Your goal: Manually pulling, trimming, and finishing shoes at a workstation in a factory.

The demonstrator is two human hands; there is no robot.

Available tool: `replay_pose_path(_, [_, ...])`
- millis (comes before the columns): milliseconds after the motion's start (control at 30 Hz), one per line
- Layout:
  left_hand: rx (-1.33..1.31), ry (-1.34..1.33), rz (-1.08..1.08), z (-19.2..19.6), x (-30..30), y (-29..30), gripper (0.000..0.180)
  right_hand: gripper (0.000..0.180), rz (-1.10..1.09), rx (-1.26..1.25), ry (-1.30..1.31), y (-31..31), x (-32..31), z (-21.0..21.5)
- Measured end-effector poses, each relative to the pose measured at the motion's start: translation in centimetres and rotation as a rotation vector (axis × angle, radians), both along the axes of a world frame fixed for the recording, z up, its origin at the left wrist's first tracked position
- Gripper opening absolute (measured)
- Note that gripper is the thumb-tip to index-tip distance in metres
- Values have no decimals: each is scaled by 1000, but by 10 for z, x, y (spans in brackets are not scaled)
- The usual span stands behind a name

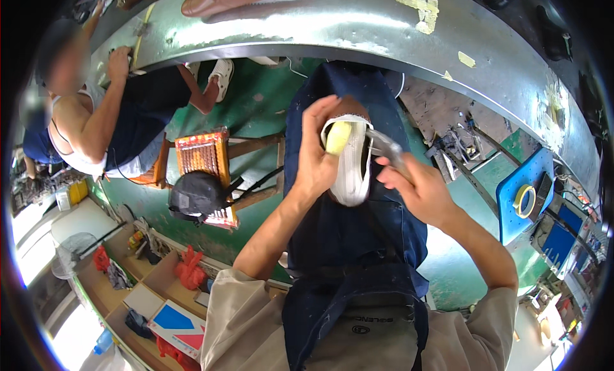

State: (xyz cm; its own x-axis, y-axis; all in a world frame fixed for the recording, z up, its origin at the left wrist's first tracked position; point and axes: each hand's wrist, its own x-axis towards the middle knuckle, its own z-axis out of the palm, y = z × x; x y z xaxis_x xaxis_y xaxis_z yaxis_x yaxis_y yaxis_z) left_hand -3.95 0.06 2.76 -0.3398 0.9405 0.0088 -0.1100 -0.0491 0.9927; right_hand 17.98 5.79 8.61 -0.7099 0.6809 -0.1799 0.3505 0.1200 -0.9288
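Above my lap, my left hand (320, 153) grips a brown and white shoe (354, 179) by its left side. Its pale, elongated face is turned toward me, and brown material (350, 106) shows at the far end. A rounded yellow piece (338, 138) sits at the shoe's upper left, close to my left fingers. My right hand (416, 185) is closed around a grey metal hand tool (385, 146). The tool's head meets the shoe's right edge; its exact kind is hard to make out. A dark blue apron (358, 243) covers my lap beneath the shoe.
A metal-topped bench (307, 35) curves across the far side, with a brown shoe (230, 1) on it. At left, another person (83, 125) sits near a beaded stool (201, 155) bearing a black bag (197, 195). A blue stool (511, 211) holding a tape roll (525, 201) stands right.
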Motion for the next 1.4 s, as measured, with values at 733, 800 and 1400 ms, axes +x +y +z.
replay_pose_path(733, [-85,433,-102,42,20,-42,44,52,-482,-1485,192,-39,-58,-39])
replay_pose_path(800, [-19,338,42,28,38,-32,31,54,-607,-1464,413,-51,-59,-46])
replay_pose_path(1400, [234,333,-97,11,15,9,36,25,-734,-1519,685,-61,-35,-56])
